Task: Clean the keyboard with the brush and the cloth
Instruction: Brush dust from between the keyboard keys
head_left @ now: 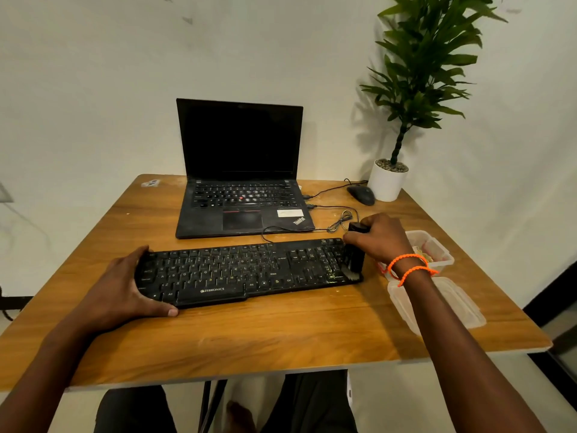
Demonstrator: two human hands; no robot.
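Dusty black keyboard (246, 270), left hand (125, 285) gripping its end, right hand (379, 239) around brush (354, 254)

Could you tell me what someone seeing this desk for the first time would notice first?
Most likely the black keyboard lying across the middle of the wooden table, with the left hand holding its left end and the right hand gripping a black brush whose bristles meet its right end. Behind it an open laptop with a dark screen stands out, and a tall potted plant fills the far right corner.
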